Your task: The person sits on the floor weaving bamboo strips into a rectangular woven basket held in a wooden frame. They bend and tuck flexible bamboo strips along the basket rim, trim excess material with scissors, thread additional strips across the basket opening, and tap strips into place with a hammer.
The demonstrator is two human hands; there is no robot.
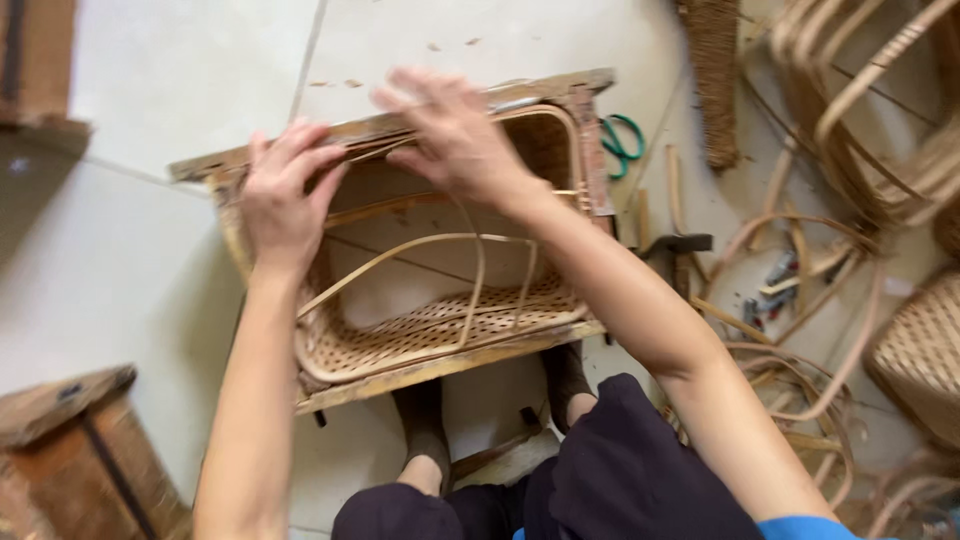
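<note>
On the pale tiled floor, right in front of the seated person, stands a half-woven rattan basket clamped inside a rough wooden frame. Its cane-mesh wall is finished along the near side and at the right end; nothing lies inside it except a bent rattan hoop arching across the hollow.

Both hands sit on the far top edge. The left hand lies with fingers curled over the rim and the frame's bar, gripping there. The right hand is blurred with motion; its fingers look spread and half-bent over the rim near a thin cane strand, though whether they actually pinch it I cannot tell.

Just beyond the frame's right end lie green-handled scissors, and nearer the person a dark hammer. Loose rattan rods and loops litter the floor to the right, beside a finished woven basket whose contents are out of view. A wooden stool stands at the lower left.
</note>
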